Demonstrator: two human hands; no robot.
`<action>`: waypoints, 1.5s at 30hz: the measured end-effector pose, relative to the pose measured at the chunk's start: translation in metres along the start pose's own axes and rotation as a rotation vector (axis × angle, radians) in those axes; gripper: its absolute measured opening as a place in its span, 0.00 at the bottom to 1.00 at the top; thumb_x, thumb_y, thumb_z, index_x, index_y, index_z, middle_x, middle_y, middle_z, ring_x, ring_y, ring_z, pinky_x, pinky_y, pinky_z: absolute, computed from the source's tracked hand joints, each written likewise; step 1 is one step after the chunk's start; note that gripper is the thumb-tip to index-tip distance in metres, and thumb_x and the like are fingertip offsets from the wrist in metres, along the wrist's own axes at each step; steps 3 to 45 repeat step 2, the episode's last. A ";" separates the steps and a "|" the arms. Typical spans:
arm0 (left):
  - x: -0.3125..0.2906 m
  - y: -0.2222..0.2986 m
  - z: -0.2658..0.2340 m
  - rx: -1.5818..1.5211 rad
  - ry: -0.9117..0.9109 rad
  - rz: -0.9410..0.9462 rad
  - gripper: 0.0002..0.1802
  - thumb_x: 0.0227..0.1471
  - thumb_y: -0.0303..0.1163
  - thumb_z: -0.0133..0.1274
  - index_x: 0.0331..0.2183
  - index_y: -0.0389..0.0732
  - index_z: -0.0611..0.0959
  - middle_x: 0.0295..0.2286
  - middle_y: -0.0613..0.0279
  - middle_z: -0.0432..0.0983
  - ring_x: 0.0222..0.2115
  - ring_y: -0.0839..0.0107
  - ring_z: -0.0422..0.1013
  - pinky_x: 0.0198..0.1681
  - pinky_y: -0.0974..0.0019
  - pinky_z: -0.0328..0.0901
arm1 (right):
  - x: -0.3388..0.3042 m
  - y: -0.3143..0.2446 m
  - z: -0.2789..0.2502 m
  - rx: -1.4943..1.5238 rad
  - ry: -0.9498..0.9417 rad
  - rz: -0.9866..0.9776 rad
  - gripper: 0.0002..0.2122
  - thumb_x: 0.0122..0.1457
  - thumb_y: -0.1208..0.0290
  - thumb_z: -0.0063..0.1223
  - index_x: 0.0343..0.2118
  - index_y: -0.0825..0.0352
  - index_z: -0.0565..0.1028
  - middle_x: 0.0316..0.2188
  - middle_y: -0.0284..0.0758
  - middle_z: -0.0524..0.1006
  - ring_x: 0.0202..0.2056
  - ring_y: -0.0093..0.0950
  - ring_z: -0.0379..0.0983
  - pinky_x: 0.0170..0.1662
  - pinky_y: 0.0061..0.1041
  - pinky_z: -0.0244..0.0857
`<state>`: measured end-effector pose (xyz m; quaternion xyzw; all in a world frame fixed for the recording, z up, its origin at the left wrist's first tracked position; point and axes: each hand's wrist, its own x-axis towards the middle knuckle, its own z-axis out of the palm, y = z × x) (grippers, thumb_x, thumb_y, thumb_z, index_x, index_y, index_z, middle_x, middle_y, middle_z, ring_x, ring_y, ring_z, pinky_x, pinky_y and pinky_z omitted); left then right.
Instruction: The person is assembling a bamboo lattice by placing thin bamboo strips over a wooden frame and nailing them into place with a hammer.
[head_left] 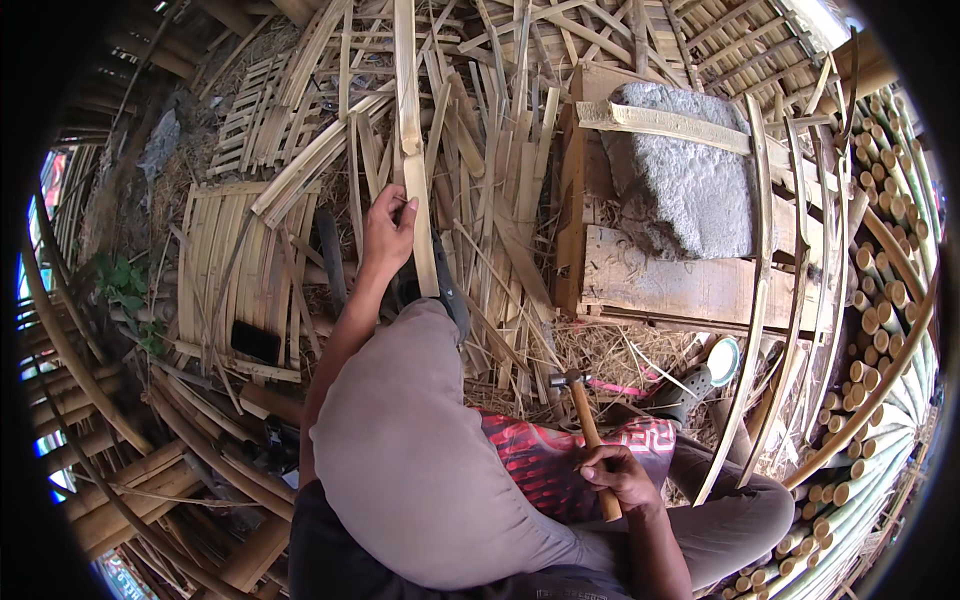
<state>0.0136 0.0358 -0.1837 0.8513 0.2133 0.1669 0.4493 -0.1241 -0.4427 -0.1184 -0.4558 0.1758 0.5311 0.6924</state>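
Note:
A long pale bamboo strip [407, 90] runs from the far edge down to my bent knee. My left hand [388, 232] is closed at the strip's left edge, thumb and fingertips pinched together against it; whether something small sits between the fingertips is too fine to make out. Low on the right, my right hand [622, 478] wraps around the wooden handle of a hammer [583, 405]. The hammer's small metal head points away from me, over the straw-covered ground beyond my lap and apart from the strip.
A grey stone block [680, 175] weighs down a bamboo strip on a wooden box [670, 275]. Split bamboo pieces [500, 190] litter the ground ahead. At left, a dark phone [256, 342] lies on a slatted bamboo panel [225, 250]. Cut bamboo poles [880, 330] are stacked at right.

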 end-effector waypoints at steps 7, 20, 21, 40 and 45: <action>0.005 0.003 -0.003 0.028 -0.035 -0.013 0.10 0.56 0.29 0.55 0.38 0.36 0.75 0.27 0.57 0.79 0.28 0.74 0.75 0.32 0.72 0.65 | 0.002 0.002 -0.003 0.003 -0.015 -0.002 0.05 0.53 0.78 0.65 0.32 0.68 0.80 0.28 0.29 0.77 0.24 0.16 0.68 0.27 0.17 0.62; 0.005 0.003 -0.003 0.028 -0.035 -0.013 0.10 0.56 0.29 0.55 0.38 0.36 0.75 0.27 0.57 0.79 0.28 0.74 0.75 0.32 0.72 0.65 | 0.002 0.002 -0.003 0.003 -0.015 -0.002 0.05 0.53 0.78 0.65 0.32 0.68 0.80 0.28 0.29 0.77 0.24 0.16 0.68 0.27 0.17 0.62; 0.005 0.003 -0.003 0.028 -0.035 -0.013 0.10 0.56 0.29 0.55 0.38 0.36 0.75 0.27 0.57 0.79 0.28 0.74 0.75 0.32 0.72 0.65 | 0.002 0.002 -0.003 0.003 -0.015 -0.002 0.05 0.53 0.78 0.65 0.32 0.68 0.80 0.28 0.29 0.77 0.24 0.16 0.68 0.27 0.17 0.62; 0.005 0.003 -0.003 0.028 -0.035 -0.013 0.10 0.56 0.29 0.55 0.38 0.36 0.75 0.27 0.57 0.79 0.28 0.74 0.75 0.32 0.72 0.65 | 0.002 0.002 -0.003 0.003 -0.015 -0.002 0.05 0.53 0.78 0.65 0.32 0.68 0.80 0.28 0.29 0.77 0.24 0.16 0.68 0.27 0.17 0.62; 0.005 0.003 -0.003 0.028 -0.035 -0.013 0.10 0.56 0.29 0.55 0.38 0.36 0.75 0.27 0.57 0.79 0.28 0.74 0.75 0.32 0.72 0.65 | 0.002 0.002 -0.003 0.003 -0.015 -0.002 0.05 0.53 0.78 0.65 0.32 0.68 0.80 0.28 0.29 0.77 0.24 0.16 0.68 0.27 0.17 0.62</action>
